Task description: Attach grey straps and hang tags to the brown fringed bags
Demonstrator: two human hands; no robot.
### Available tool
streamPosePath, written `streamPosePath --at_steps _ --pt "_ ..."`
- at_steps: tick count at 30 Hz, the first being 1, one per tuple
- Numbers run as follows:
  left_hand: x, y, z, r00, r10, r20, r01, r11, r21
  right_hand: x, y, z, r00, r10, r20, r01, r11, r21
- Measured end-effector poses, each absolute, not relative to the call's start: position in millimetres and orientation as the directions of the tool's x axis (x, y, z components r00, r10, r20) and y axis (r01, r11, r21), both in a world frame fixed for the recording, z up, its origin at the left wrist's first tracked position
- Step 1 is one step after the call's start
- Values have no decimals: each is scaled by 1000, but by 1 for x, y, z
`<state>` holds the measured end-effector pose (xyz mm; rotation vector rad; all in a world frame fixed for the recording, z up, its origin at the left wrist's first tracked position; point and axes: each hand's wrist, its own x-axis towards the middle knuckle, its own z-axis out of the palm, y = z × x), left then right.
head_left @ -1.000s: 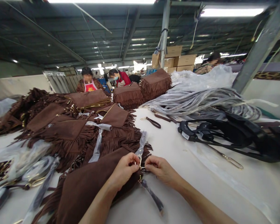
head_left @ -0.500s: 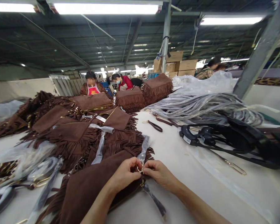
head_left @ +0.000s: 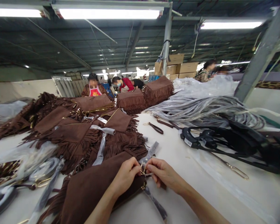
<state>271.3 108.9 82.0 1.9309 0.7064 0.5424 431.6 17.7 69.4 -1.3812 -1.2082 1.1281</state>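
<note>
a brown fringed bag lies flat, gold fitting near its right end.

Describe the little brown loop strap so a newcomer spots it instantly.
On the white table, look between the fringed brown bags and the black headset-like frame. Beyond the right hand lies the small strap, a gold clasp at its left end. It forms a closed loop, unlike the straighter brown strap just behind it.

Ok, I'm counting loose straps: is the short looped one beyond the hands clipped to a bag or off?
Off. The strap lies on the white table, its metal clip apart from the fringed bags.
</note>
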Motion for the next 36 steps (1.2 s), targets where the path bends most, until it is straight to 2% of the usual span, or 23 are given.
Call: streamPosePath --at_steps 2,5,7,11,15,17,21,31,36 --pt "272 109 84 727 679 100 218 -366 905 430 19 68 86 995 -45 103 -54 -993" --pt "274 104 93 668 701 249 147 -452 880 426 21 63 116 993 -7 105 -19 -994" --pt "276 99 101 650 700 294 111 -470 876 423 23 61 129 990 49 128 32 -991" --pt "281 94 105 647 722 245 90 -391 916 423 24 62 146 981 131 151 109 -982" --pt "283 99 93 662 745 83 110 -207 972 429 27 59 199 973 114 145 86 -986" --pt "283 101 86 687 724 62 145 -220 965 431 29 56 216 971 104 143 74 -987" --pt "283 102 79 694 710 117 172 -321 931 429 31 54 239 962 132 175 91 -980" --pt "283 100 75 636 752 174 268 -427 863 430 27 61 254 923 287 405 168 -899" --pt "284 103 69 647 755 108 233 -330 915 430 29 56 226 937 266 413 155 -897"
